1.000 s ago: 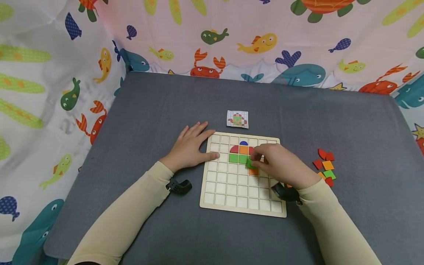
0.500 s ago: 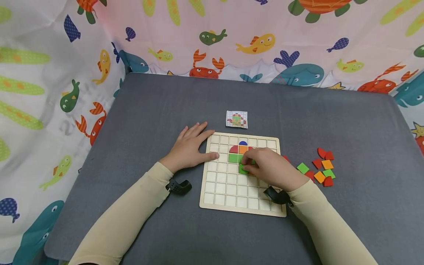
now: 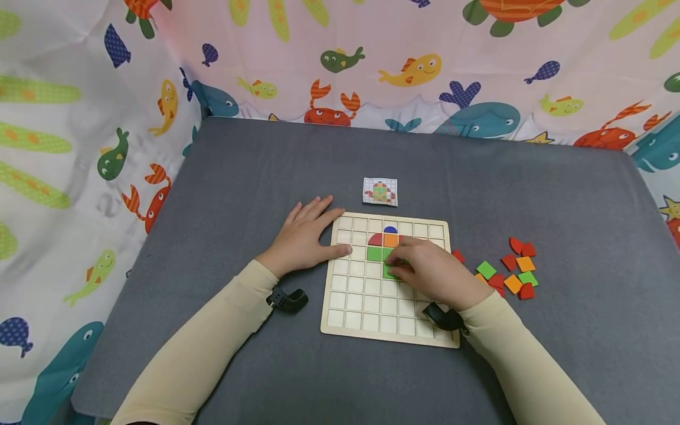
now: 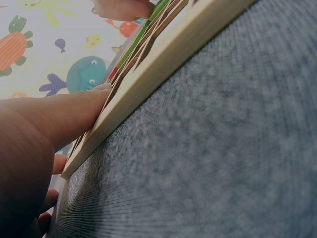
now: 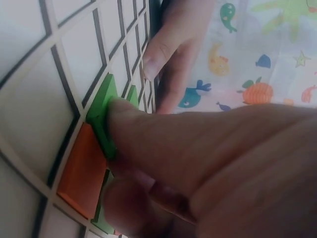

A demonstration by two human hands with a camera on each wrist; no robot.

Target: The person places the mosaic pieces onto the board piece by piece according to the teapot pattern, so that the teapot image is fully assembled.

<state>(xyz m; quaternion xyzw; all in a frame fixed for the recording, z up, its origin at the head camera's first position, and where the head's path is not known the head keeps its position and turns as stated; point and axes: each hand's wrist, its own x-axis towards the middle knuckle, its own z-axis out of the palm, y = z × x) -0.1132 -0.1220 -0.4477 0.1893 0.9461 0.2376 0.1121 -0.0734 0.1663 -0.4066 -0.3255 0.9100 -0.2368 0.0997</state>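
Observation:
A wooden grid board (image 3: 363,307) lies on the grey table, with a blue half-round piece (image 3: 390,229), a red quarter-round piece (image 3: 375,239), an orange square tile (image 3: 390,240) and green square tiles (image 3: 374,254) set in its cells. My left hand (image 3: 305,239) rests with spread fingers at the board's upper left corner, its thumb over the left rim. With thumb and fingers my right hand (image 3: 432,268) pinches a green square tile (image 5: 102,114) at a cell beside another orange tile (image 5: 85,171). That green tile sits slightly tilted in the right wrist view. My right fingers hide some nearby cells.
Loose red, orange and green pieces (image 3: 513,284) lie right of the board. Behind it is a small picture card (image 3: 380,192) with a coloured grid pattern. A sea-animal printed curtain (image 3: 297,59) hangs past the table's far and left edges.
My right hand has moved a little left and down with the green tile, from near the orange tile to the cell left of it. My left hand has stayed in place.

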